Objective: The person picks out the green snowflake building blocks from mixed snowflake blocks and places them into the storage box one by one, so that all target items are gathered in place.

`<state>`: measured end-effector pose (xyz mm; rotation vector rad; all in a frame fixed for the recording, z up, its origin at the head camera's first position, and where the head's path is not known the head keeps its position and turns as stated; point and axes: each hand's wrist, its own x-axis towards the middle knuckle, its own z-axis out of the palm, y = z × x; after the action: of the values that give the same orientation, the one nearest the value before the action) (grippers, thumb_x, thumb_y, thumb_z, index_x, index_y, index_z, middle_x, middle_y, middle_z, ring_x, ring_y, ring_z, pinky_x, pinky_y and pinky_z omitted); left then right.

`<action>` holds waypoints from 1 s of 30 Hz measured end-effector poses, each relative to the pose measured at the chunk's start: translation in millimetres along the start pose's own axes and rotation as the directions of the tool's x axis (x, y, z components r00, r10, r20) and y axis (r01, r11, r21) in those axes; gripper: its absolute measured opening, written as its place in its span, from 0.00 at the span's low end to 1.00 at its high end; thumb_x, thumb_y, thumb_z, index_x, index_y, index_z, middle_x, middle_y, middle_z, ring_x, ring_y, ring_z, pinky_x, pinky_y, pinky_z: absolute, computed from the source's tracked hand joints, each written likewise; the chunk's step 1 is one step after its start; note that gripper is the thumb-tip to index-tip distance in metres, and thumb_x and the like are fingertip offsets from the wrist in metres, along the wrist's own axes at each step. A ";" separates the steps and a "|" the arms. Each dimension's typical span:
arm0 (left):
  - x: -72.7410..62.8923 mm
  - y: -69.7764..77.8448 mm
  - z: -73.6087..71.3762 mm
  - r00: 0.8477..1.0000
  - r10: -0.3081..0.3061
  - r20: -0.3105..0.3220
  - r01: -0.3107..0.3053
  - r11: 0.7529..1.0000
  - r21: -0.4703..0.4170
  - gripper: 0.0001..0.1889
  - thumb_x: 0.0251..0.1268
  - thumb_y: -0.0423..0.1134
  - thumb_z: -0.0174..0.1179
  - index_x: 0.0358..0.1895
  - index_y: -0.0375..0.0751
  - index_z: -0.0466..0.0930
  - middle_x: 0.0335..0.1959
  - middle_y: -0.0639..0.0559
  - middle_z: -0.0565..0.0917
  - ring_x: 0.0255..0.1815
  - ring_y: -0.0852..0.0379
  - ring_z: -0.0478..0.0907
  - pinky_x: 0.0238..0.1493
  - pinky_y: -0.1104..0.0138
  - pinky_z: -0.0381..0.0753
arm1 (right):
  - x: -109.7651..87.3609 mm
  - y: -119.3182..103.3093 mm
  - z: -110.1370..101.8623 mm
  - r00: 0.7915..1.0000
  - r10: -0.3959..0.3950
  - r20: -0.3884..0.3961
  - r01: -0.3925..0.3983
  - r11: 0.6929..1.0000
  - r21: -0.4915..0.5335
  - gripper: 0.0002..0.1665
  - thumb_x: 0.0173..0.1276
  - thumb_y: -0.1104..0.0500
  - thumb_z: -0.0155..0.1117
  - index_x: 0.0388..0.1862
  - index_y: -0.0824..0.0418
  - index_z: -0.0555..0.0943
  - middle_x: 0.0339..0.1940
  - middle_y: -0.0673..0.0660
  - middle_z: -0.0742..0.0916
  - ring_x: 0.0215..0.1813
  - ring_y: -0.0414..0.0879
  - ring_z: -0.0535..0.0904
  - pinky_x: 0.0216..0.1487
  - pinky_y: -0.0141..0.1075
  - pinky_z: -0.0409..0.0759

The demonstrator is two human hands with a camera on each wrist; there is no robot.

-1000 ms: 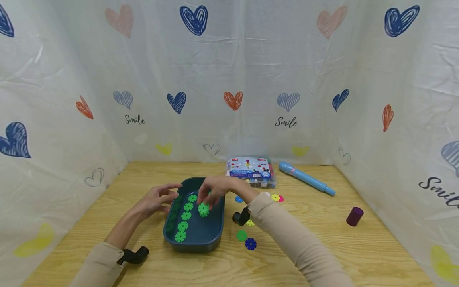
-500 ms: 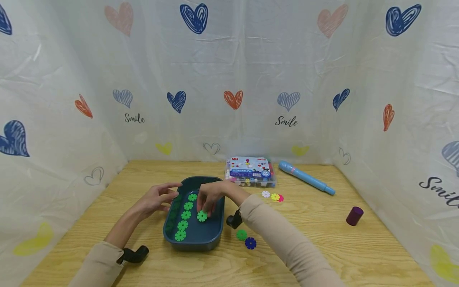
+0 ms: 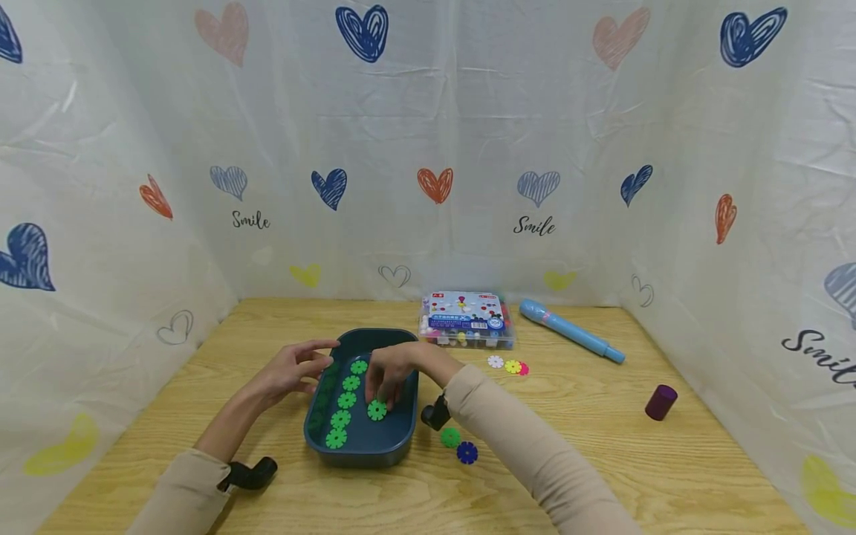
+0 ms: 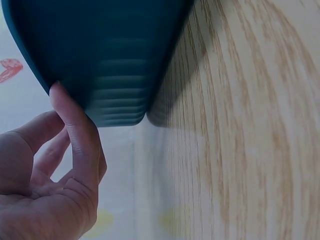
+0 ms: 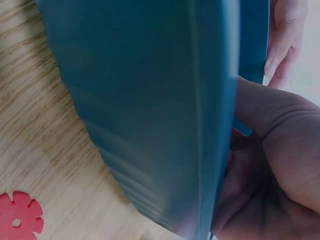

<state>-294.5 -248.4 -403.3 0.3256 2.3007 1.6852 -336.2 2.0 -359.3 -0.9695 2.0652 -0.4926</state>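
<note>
A dark blue plastic bin stands on the table, with several green snowflake discs in a slanting row along the left of its floor. My right hand reaches down inside and pinches another green snowflake disc low against the bin floor, right of that row. Its fingertips are hidden behind the bin wall in the right wrist view. At the bin's left side, my left hand rests with loosely bent fingers; in the left wrist view a fingertip touches the rim.
Right of the bin lie a loose green disc and a dark blue disc. White, yellow and pink discs lie farther back. Behind are a clear parts box and a blue tube; a purple cylinder stands right.
My right hand has lowered the green disc to the bin floor and shifted it slightly toward the near end. My left hand has stayed at the rim.
</note>
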 end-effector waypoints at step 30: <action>-0.2 1.6 0.8 1.000 -0.016 -0.014 0.016 1.000 0.007 0.30 0.72 0.45 0.57 0.73 0.41 0.63 0.59 0.32 0.72 0.42 0.52 0.79 0.35 0.67 0.85 | -112.6 60.8 -11.2 0.943 -0.153 -0.296 0.148 0.988 -0.042 0.12 0.72 0.64 0.60 0.51 0.63 0.83 0.39 0.64 0.88 0.40 0.56 0.87 0.43 0.47 0.86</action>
<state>-294.0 -247.3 -402.0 0.2965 2.3140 1.6768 -328.5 127.8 -334.6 -1.1266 2.2749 -0.7398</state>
